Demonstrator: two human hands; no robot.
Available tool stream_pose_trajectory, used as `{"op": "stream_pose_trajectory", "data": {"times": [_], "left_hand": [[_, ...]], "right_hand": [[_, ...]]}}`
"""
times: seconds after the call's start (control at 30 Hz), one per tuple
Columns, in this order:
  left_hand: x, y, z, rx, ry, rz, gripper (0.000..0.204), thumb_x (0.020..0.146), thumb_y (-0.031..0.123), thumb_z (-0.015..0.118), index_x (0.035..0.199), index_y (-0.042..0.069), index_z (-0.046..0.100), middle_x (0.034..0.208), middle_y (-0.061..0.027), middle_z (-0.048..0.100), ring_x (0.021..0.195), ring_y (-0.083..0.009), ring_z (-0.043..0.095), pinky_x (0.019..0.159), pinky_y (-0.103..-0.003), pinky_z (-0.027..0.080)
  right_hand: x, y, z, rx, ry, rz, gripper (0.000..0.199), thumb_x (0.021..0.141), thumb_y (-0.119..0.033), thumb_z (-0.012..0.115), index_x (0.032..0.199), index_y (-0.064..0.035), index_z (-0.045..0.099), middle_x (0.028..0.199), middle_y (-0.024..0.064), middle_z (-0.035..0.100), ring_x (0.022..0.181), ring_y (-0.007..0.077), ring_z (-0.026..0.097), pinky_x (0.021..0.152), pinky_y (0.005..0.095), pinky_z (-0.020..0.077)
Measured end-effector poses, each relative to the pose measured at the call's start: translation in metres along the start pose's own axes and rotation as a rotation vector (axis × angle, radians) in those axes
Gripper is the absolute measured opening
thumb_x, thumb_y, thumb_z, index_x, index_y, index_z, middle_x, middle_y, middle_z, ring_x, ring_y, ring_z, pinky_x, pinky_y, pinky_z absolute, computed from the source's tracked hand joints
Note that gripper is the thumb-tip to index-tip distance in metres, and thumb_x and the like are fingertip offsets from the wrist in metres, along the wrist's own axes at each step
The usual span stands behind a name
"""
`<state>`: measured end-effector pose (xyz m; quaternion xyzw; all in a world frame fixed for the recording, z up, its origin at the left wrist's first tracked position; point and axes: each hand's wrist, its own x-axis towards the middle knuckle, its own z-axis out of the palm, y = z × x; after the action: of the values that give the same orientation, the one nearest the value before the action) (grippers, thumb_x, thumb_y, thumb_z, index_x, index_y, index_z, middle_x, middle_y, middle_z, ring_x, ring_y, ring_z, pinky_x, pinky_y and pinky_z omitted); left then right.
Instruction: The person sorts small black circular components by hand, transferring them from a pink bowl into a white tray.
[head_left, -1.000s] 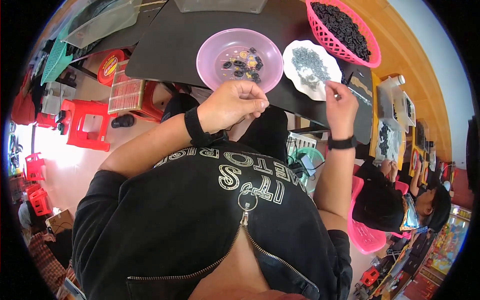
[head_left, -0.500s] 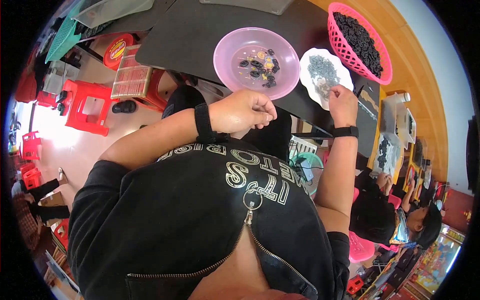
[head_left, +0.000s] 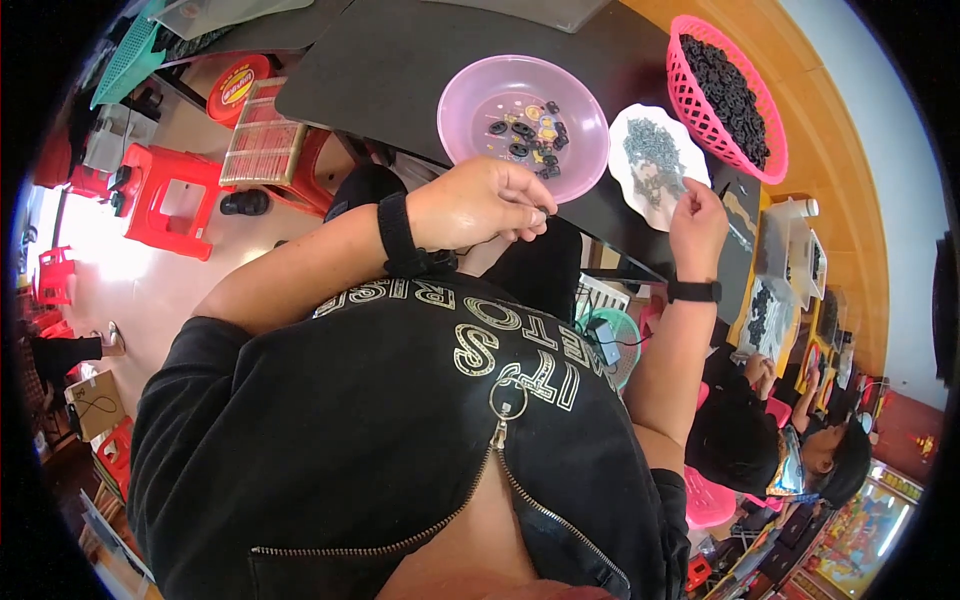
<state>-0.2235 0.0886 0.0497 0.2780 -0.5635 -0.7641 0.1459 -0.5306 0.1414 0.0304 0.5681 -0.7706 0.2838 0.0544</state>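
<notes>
My left hand [head_left: 490,205] is closed in a pinch just in front of the pink plastic bowl [head_left: 463,88]. Something dark and tiny may be at its fingertips, too small to name. Inside the bowl lie several small black oval and blocky parts [head_left: 521,132]. At the near right edge of a white scalloped plate [head_left: 640,196], my right hand [head_left: 698,225] has thumb and fingers pressed together. Whatever they hold, if anything, is hidden. Small grey metal-looking pieces [head_left: 652,150] are heaped on that plate.
A pink basket [head_left: 682,92] full of black parts stands at the far right of the dark table [head_left: 375,75]. Clear plastic bins [head_left: 780,240] line the right side, where another person [head_left: 745,420] sits. Red stools [head_left: 175,195] stand at left.
The whole view has shifted slightly, moving the bowl, plate and basket a little to the right in it. Both hands stay pinched, the right one still by the plate's edge.
</notes>
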Motion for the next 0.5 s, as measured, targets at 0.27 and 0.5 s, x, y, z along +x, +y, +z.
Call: {"op": "stream_pose_trajectory", "data": {"times": [0.27, 0.5], "left_hand": [[0.0051, 0.0046, -0.0001, -0.046, 0.024, 0.040, 0.013, 0.087, 0.010, 0.056, 0.097, 0.001, 0.058, 0.088, -0.0057, 0.063, 0.078, -0.0096, 0.060, 0.069, -0.022, 0.049], [0.0061, 0.0075, 0.0036, -0.037, 0.069, 0.056, 0.008, 0.085, 0.010, 0.058, 0.090, 0.003, 0.059, 0.081, -0.0012, 0.061, 0.073, -0.0073, 0.056, 0.066, -0.021, 0.046]], "right_hand": [[-0.0112, 0.0008, -0.0086, 0.329, 0.102, 0.205, 0.012, 0.079, -0.003, 0.058, 0.089, 0.0015, 0.063, 0.073, 0.0082, 0.063, 0.064, 0.0138, 0.058, 0.063, 0.0268, 0.0465], [-0.0022, 0.0072, -0.0070, 0.281, 0.034, 0.197, 0.011, 0.079, -0.008, 0.060, 0.086, -0.0004, 0.065, 0.072, 0.0088, 0.064, 0.064, 0.0159, 0.060, 0.062, 0.0279, 0.0467]]}}
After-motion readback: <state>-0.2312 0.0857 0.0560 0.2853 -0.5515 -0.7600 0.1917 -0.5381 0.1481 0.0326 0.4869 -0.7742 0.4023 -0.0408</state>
